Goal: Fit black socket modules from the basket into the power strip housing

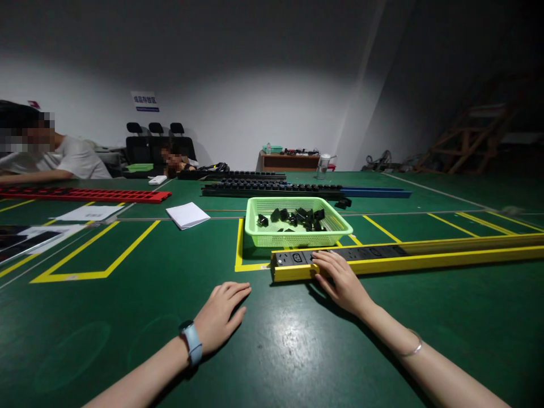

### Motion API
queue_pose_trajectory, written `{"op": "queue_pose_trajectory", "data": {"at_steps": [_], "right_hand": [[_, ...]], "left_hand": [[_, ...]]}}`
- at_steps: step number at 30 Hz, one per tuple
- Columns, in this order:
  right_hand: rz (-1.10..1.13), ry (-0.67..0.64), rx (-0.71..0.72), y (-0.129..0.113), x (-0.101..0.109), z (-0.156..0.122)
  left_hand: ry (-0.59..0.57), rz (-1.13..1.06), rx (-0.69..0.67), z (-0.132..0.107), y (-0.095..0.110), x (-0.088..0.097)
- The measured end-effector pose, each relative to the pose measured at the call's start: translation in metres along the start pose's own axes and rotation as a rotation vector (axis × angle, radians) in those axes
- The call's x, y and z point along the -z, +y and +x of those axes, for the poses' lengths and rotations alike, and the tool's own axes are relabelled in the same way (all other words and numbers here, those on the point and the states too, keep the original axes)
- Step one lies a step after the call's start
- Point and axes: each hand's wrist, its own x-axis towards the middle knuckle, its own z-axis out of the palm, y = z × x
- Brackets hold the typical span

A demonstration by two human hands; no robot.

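Note:
My left hand (221, 315), with a light blue watch on its wrist, lies on the green table, holding nothing, its fingers stretched out and the thumb apart. My right hand (340, 281) is on the near end of a long yellow power strip (450, 258). Its fingers reach over the black sockets, and its thumb presses against the near yellow wall. Black socket modules (293, 258) sit in the strip's channel; the fingers cover part of them. Just behind the strip stands a light green plastic basket (300, 240) with several small black parts (302, 215) in it.
Dark and blue strips (272, 190) lie across the table behind the basket. To the left are a red strip (85, 195), a white booklet (187, 215) and paper sheets (87, 213). A co-worker (80, 156) sits at far left. A clear jug (323, 166) stands behind.

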Motion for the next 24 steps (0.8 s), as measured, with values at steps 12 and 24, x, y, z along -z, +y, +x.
{"op": "queue_pose_trajectory", "data": {"at_steps": [12,24], "right_hand": [[0.065,-0.073,0.041,-0.007,0.000,0.004],[0.011,0.029,-0.024,0.003,-0.007,0.000]], "left_hand": [[-0.045,0.025,0.024,0.000,0.000,-0.001],[-0.033,0.025,0.020,0.001,0.000,0.000]]}}
